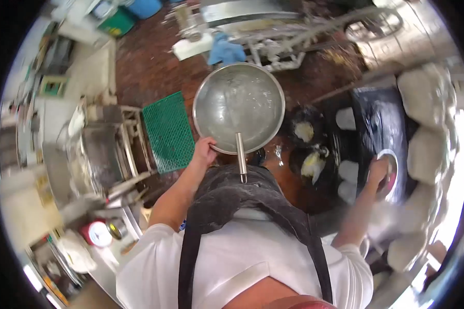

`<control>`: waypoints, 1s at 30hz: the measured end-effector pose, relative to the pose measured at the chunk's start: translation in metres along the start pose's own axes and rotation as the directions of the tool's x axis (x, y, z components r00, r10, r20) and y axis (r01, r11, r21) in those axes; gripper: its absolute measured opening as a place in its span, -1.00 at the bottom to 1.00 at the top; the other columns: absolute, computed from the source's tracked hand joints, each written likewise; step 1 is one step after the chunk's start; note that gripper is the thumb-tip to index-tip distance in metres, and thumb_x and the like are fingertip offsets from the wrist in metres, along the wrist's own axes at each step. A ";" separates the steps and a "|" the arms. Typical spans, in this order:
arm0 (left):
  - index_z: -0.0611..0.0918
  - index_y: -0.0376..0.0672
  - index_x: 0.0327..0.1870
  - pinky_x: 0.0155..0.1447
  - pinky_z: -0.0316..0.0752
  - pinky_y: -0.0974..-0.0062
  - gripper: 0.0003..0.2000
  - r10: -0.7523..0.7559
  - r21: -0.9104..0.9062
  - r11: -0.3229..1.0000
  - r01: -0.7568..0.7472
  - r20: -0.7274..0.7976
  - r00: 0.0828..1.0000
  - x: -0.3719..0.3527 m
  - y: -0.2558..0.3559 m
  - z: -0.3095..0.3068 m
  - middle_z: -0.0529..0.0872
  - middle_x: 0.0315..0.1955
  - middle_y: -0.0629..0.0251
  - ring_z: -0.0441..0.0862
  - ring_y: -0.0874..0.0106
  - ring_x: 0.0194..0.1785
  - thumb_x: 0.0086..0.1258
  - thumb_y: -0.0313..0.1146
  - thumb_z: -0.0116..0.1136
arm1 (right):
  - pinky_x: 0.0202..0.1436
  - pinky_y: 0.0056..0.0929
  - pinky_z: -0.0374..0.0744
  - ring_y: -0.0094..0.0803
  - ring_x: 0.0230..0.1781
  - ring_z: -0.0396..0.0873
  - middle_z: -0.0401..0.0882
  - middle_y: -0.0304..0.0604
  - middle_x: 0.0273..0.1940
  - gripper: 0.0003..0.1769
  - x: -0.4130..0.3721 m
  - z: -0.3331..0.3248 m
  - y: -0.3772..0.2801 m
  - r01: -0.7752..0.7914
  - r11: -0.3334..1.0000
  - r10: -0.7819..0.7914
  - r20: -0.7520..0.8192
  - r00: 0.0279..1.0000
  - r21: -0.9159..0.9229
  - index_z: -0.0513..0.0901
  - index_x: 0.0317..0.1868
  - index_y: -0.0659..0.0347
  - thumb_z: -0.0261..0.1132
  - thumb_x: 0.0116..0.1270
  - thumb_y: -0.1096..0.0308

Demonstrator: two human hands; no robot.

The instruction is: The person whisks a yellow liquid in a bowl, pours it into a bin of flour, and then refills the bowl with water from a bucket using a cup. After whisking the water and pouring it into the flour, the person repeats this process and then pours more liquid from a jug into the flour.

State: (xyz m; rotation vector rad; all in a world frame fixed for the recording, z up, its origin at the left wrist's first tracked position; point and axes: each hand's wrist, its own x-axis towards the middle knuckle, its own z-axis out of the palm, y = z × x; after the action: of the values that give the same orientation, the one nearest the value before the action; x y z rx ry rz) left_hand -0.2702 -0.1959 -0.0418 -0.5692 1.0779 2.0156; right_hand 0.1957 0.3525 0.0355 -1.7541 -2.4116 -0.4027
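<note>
My left hand is closed on the near-left rim of a large, round stainless steel bowl, its fingers at the edge. The bowl tilts toward me, showing a shiny inside with some wet-looking marks. A utensil with a long metal handle rests in it, the handle sticking out over the near rim toward my dark apron. Off to the right, my right arm reaches out, and my right hand is at a round, white-rimmed container with something red at its side. Its fingers are mostly hidden there.
A green mesh mat lies on the wet, red-brown floor left of the bowl. Dark tubs with pale contents stand right of my legs. Full white sacks line the far right. A red dial scale sits at lower left.
</note>
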 end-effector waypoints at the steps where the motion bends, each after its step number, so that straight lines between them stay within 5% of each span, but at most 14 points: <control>1: 0.58 -0.25 -0.44 0.00 0.62 0.22 -0.86 -0.024 -0.053 0.998 0.022 -0.042 0.999 -0.010 0.006 0.012 0.65 -0.36 0.23 0.66 0.30 -0.21 0.07 -0.72 0.06 | 0.01 0.08 0.60 0.21 -0.09 0.68 0.70 0.22 -0.05 -0.43 -0.002 -0.046 -0.078 -0.126 0.977 0.085 0.228 0.970 0.171 0.53 0.18 0.32 0.34 0.33 0.06; 2: 0.58 -0.25 -0.44 0.00 0.62 0.22 -0.86 0.014 -0.091 0.996 -0.020 -0.066 0.998 -0.014 0.008 0.010 0.65 -0.36 0.23 0.66 0.30 -0.21 0.07 -0.72 0.06 | -0.05 0.03 0.61 0.14 -0.15 0.70 0.71 0.18 -0.13 -0.48 0.001 -0.015 -0.112 0.236 0.898 -0.263 0.025 0.964 0.370 0.55 0.18 0.27 0.32 0.37 0.08; 3: 0.57 -0.33 -0.31 0.06 0.62 0.15 -0.83 0.036 -0.149 0.988 -0.046 -0.073 0.997 -0.017 0.012 0.007 0.65 -0.31 0.17 0.65 0.23 -0.19 0.06 -0.70 0.05 | -0.07 -0.07 0.62 0.05 -0.17 0.70 0.71 0.11 -0.20 -0.53 -0.015 -0.075 -0.191 0.132 0.827 -0.325 0.273 0.906 0.546 0.58 0.17 0.20 0.31 0.41 0.08; 4: 0.57 -0.41 -0.18 0.11 0.61 0.08 -0.74 0.059 -0.206 0.976 -0.076 -0.088 0.994 -0.019 0.018 0.004 0.65 -0.26 0.12 0.64 0.16 -0.16 0.06 -0.68 0.03 | -0.08 -0.18 0.62 -0.07 -0.21 0.71 0.72 0.04 -0.24 -0.59 -0.021 -0.074 -0.243 0.193 0.668 -0.525 0.271 0.807 0.719 0.61 0.16 0.15 0.31 0.44 0.10; 6: 0.56 -0.41 -0.09 0.11 0.61 0.04 -0.67 0.133 -0.273 0.949 -0.157 -0.104 0.986 -0.008 0.025 -0.034 0.65 -0.22 0.11 0.64 0.13 -0.13 0.05 -0.69 0.03 | -0.06 -0.26 0.62 -0.14 -0.19 0.73 0.75 0.04 -0.21 -0.65 -0.058 -0.144 -0.362 0.177 0.566 -0.678 0.333 0.655 0.805 0.67 0.07 0.18 0.31 0.45 0.11; 10: 0.52 -0.34 0.10 0.08 0.63 0.00 -0.51 0.281 -0.333 0.881 -0.336 -0.203 0.938 -0.020 0.080 -0.082 0.62 -0.11 0.10 0.62 0.11 -0.05 0.04 -0.72 0.01 | -0.11 -0.15 0.63 -0.02 -0.22 0.71 0.73 0.03 -0.28 -0.61 -0.150 -0.244 -0.525 0.460 0.208 -0.950 0.066 0.306 0.864 0.63 -0.02 0.20 0.34 0.42 0.03; 14: 0.42 -0.25 0.26 0.04 0.65 0.03 -0.38 0.347 -0.296 0.825 -0.481 -0.406 0.845 -0.091 0.171 -0.096 0.60 -0.03 0.11 0.62 0.13 -0.03 0.04 -0.76 -0.02 | -0.15 -0.02 0.61 0.05 -0.23 0.71 0.71 0.07 -0.30 -0.41 -0.248 -0.312 -0.628 0.668 0.010 -0.998 -0.029 0.048 0.744 0.50 0.10 0.20 0.37 0.33 -0.11; 17: 0.30 -0.19 0.37 0.02 0.68 0.06 -0.30 0.407 -0.342 0.736 -0.584 -0.466 0.786 -0.119 0.220 -0.150 0.57 -0.04 0.13 0.62 0.17 -0.05 0.08 -0.79 -0.04 | -0.19 -0.01 0.63 0.11 -0.25 0.71 0.69 0.15 -0.35 -0.28 -0.319 -0.352 -0.703 0.751 -0.026 -0.981 0.129 -0.147 0.660 0.42 0.28 0.15 0.42 0.28 -0.10; 22: 0.32 -0.20 0.33 0.01 0.67 0.12 -0.33 0.328 -0.318 0.674 -0.667 -0.680 0.656 -0.168 0.309 -0.256 0.58 -0.03 0.12 0.62 0.18 -0.08 0.08 -0.78 -0.05 | -0.14 0.10 0.63 0.21 -0.24 0.70 0.66 0.28 -0.35 -0.03 -0.432 -0.388 -0.825 0.722 -0.326 -0.848 0.149 -0.509 0.610 0.03 0.54 0.23 0.40 0.28 0.17; 23: 0.33 -0.20 0.31 0.02 0.67 0.12 -0.35 0.336 -0.318 0.639 -0.700 -0.704 0.626 -0.178 0.324 -0.277 0.58 -0.04 0.12 0.62 0.18 -0.09 0.08 -0.78 -0.05 | -0.13 0.12 0.63 0.23 -0.20 0.69 0.63 0.31 -0.19 -0.12 -0.451 -0.386 -0.850 0.712 -0.362 -0.844 0.113 -0.525 0.601 0.07 0.54 0.20 0.32 0.30 0.33; 26: 0.36 -0.21 0.27 0.08 0.65 0.09 -0.38 0.343 -0.318 0.584 -0.747 -0.738 0.582 -0.201 0.359 -0.337 0.59 -0.05 0.12 0.63 0.16 -0.06 0.09 -0.78 -0.04 | -0.10 0.14 0.63 0.24 -0.15 0.67 0.55 0.31 -0.04 -0.19 -0.495 -0.410 -0.918 0.752 -0.454 -0.828 0.086 -0.555 0.478 0.08 0.55 0.15 0.25 0.36 0.37; 30: 0.34 -0.21 0.29 0.03 0.71 0.05 -0.39 0.334 -0.191 0.443 -0.876 -0.872 0.359 -0.220 0.403 -0.403 0.61 -0.06 0.09 0.67 0.11 -0.03 0.12 -0.76 -0.06 | -0.09 0.13 0.64 0.26 -0.14 0.65 0.53 0.23 0.01 -0.29 -0.551 -0.446 -1.002 0.630 -0.554 -0.745 0.015 -0.667 0.544 0.13 0.54 0.04 0.18 0.45 0.34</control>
State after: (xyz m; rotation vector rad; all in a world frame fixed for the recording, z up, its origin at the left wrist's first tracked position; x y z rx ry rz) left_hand -0.4450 -0.7667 0.0887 -1.7006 1.1157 3.0901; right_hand -0.6024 -0.5682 0.1810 1.6512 -3.1847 0.4824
